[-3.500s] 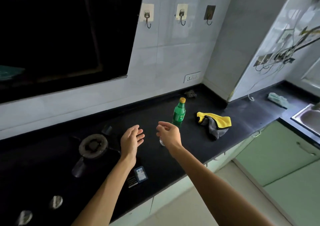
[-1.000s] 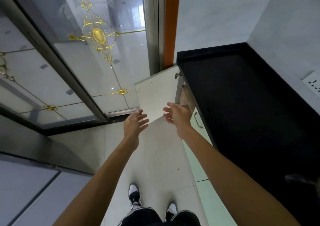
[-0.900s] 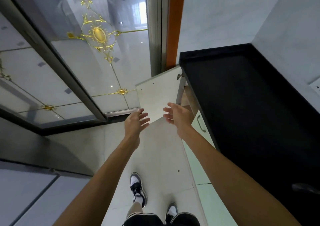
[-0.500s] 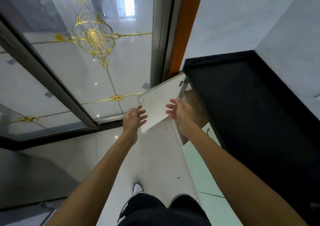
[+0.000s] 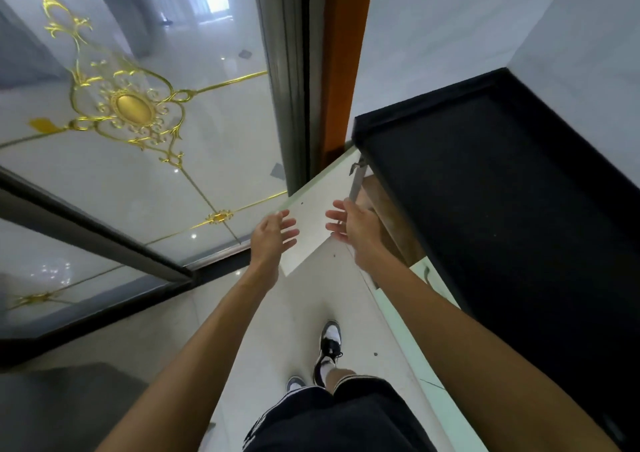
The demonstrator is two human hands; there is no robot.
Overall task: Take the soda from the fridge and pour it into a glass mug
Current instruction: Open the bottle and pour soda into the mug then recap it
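My left hand [image 5: 272,238] and my right hand [image 5: 353,224] are stretched out in front of me over the floor, both with relaxed, spread fingers and holding nothing. They hover in front of an open white cabinet door [image 5: 317,216] under the black counter [image 5: 502,209]. No soda bottle, glass mug or fridge is in view.
A glass sliding door [image 5: 138,122] with gold ornament fills the left, its dark frame [image 5: 291,70] and an orange post [image 5: 341,63] beside it. The counter's end is on the right, with pale green cabinet fronts [image 5: 412,330] below. My feet stand on light floor tiles [image 5: 301,320].
Since 3.5 s ago I have turned away from the counter with the green bottle toward the glass door. In the last second I stepped forward; my hands stay empty and have spread slightly apart.
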